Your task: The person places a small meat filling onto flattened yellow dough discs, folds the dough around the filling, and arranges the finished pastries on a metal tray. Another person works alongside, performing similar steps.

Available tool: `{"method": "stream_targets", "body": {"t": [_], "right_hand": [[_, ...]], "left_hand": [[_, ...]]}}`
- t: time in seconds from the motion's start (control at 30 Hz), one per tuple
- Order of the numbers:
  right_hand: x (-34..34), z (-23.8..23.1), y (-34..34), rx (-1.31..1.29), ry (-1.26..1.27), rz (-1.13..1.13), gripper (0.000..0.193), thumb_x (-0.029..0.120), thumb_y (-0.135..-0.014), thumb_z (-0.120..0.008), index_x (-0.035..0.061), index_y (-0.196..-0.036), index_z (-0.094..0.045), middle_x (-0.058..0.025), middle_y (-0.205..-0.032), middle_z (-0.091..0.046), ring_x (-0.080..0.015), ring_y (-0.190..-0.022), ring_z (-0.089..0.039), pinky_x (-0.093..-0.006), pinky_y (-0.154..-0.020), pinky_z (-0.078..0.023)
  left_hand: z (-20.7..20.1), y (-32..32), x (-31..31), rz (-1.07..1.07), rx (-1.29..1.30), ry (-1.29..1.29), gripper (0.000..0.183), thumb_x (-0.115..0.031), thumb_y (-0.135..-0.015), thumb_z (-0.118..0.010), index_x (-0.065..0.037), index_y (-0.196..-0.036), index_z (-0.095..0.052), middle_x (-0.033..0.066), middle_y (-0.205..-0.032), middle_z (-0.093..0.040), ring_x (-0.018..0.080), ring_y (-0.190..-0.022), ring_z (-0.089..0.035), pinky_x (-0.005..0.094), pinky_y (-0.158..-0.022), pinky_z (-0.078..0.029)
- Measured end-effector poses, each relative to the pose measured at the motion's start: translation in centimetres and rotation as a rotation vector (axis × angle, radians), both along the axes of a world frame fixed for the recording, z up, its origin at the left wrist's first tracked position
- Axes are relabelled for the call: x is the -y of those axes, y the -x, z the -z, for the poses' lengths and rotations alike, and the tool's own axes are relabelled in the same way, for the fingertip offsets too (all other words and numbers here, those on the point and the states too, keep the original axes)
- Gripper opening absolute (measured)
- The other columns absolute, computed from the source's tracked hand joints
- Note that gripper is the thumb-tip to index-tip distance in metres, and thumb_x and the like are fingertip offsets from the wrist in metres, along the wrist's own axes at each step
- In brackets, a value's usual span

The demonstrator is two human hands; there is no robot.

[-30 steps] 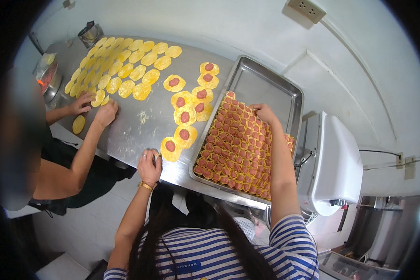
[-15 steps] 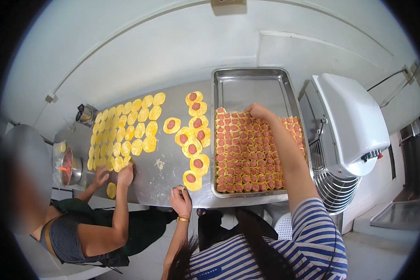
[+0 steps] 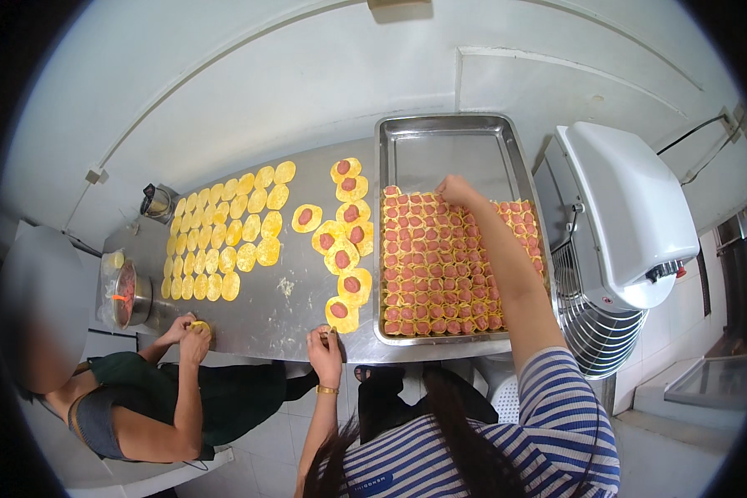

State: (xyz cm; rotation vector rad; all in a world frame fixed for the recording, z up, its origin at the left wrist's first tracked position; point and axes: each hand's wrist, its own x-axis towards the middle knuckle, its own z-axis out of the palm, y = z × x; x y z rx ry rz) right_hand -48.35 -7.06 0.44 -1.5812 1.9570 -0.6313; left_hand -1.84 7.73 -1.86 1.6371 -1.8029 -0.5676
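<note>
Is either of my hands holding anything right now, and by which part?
Right hand is at the top row of filled pieces in the steel tray; a hold cannot be told. Left hand rests on the table edge, apparently empty.

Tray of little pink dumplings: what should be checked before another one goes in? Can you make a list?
1. Tray has free space at the far end: ok.
2. Right hand at the edge of the dumplings, beside the free space: ok.
3. Right hand holds a piece: cannot tell.
4. Filled wrappers lie ready beside the tray: ok.
5. Left hand rests at the table edge, near a filled wrapper: ok.
6. The other person's hands stay apart: ok.
</note>
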Motion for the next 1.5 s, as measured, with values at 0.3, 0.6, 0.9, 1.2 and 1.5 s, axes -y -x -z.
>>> {"method": "stream_targets", "body": {"t": [0.3,0.6,0.9,1.2,1.5], "right_hand": [[0.0,-0.8,0.3,0.129,-0.077,0.030,0.026,-0.001,-0.071,-0.049,0.0064,-0.079,-0.073,-0.0044,-0.062,-0.063,-0.0149,-0.053,-0.055,-0.0322,-0.052,-0.047],[0.3,1.8,3.8,0.191,-0.071,0.058,0.027,0.006,-0.079,-0.056,-0.0017,-0.102,-0.068,-0.0039,-0.075,-0.064,-0.0126,-0.069,-0.056,-0.0290,-0.064,-0.045],[0.1,-0.9,0.8,0.226,-0.167,0.053,0.044,-0.006,-0.077,-0.046,0.0008,-0.118,-0.062,-0.0019,-0.097,-0.064,-0.0098,-0.085,-0.054,-0.0247,-0.073,-0.045],[0.3,-2.8,-2.5,0.142,-0.201,-0.064,0.047,-0.006,-0.074,-0.040,0.0046,-0.110,-0.068,-0.0042,-0.091,-0.068,-0.0135,-0.077,-0.057,-0.0268,-0.071,-0.047],[1.8,0.5,-0.5,-0.002,-0.030,0.010,0.035,-0.002,-0.074,-0.043,0.0011,-0.095,-0.071,-0.0079,-0.076,-0.066,-0.0139,-0.064,-0.056,-0.0285,-0.061,-0.046]], "left_hand": [[-0.3,0.4,0.0,-0.050,0.009,0.014,0.017,-0.013,-0.082,-0.063,0.000,-0.091,-0.057,0.0172,-0.086,-0.056,0.0350,-0.077,-0.057,0.0418,-0.070,-0.045],[-1.0,1.1,-0.1,-0.172,-0.002,0.044,0.020,-0.010,-0.075,-0.069,-0.002,-0.089,-0.058,0.0135,-0.079,-0.054,0.0295,-0.069,-0.055,0.0392,-0.063,-0.044],[-0.7,1.0,-0.1,-0.169,-0.036,0.058,0.020,-0.010,-0.074,-0.069,-0.003,-0.089,-0.058,0.0117,-0.078,-0.053,0.0292,-0.070,-0.054,0.0397,-0.065,-0.043],[-0.6,0.8,0.0,-0.147,-0.044,0.025,0.020,-0.011,-0.074,-0.069,-0.004,-0.089,-0.058,0.0102,-0.076,-0.051,0.0293,-0.070,-0.053,0.0399,-0.066,-0.042],[-0.7,0.9,-0.2,-0.168,-0.079,0.036,0.022,-0.009,-0.073,-0.070,-0.004,-0.090,-0.058,0.0107,-0.079,-0.053,0.0289,-0.070,-0.054,0.0397,-0.066,-0.043]]}}
